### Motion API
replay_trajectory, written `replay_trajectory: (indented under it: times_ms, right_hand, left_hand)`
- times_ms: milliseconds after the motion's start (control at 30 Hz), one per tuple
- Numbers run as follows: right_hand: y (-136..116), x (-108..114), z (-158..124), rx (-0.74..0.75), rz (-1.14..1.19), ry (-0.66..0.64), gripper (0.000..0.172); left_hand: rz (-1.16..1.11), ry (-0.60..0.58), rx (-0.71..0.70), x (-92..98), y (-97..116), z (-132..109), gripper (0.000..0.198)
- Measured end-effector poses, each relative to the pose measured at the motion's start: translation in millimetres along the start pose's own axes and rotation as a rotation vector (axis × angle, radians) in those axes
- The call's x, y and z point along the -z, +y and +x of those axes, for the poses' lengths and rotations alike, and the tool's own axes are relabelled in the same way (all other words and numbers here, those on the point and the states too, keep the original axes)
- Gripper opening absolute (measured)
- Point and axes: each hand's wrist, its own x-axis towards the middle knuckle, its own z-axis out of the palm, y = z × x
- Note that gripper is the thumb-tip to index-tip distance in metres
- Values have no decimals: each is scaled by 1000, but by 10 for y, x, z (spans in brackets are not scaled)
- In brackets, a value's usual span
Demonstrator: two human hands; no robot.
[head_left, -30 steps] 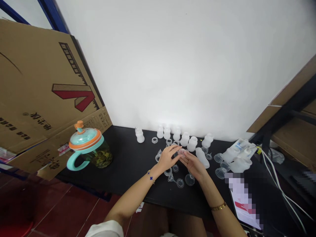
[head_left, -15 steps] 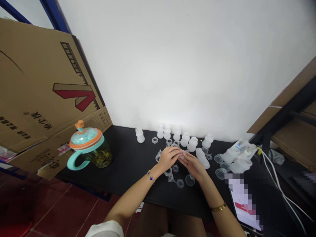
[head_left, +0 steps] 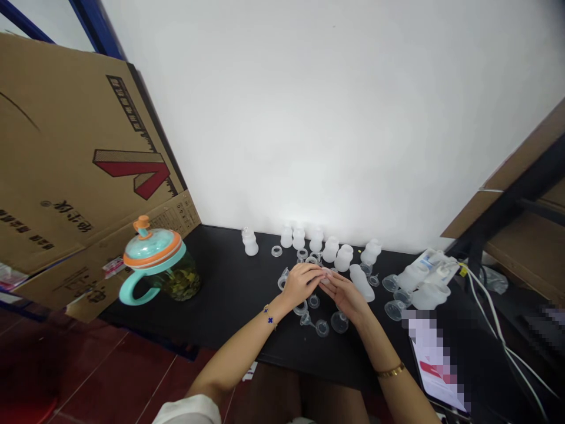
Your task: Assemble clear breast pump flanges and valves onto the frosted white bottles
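Note:
My left hand (head_left: 301,284) and my right hand (head_left: 346,295) meet over the middle of the black table, fingertips together. Pinched between them is a small translucent piece (head_left: 327,275), mostly covered by the fingers; its exact kind cannot be made out. Around the hands lie clear plastic funnel-shaped pieces (head_left: 339,322), a round clear cap (head_left: 322,328) and several clear rings (head_left: 276,251). Just right of my right hand a frosted white bottle (head_left: 362,284) lies tilted. Behind the hands stand several frosted bottles (head_left: 331,249) in a row along the wall.
On the left stands a teal-lidded jug (head_left: 179,277) with leaves inside, before a large cardboard box (head_left: 66,147). A lone bottle (head_left: 250,241) is near the wall. At right are more bottles (head_left: 431,295), white cables (head_left: 497,330) and a lit phone or tablet (head_left: 436,365).
Both hands stay in nearly the same place. The fingers have shifted very slightly around the small translucent piece; the things on the table have not moved.

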Motion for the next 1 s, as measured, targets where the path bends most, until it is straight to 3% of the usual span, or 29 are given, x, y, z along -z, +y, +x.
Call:
replay_trajectory:
  times_ms: [567, 1000]
  right_hand:
    - [-2, -4, 2, -6, 13, 12, 25]
    - [-22, 2, -14, -1, -53, 33, 32]
  left_hand:
    - [-12, 9, -16, -6, -5, -21, 17]
    - [-45, 86, 119, 66, 60, 39, 12]
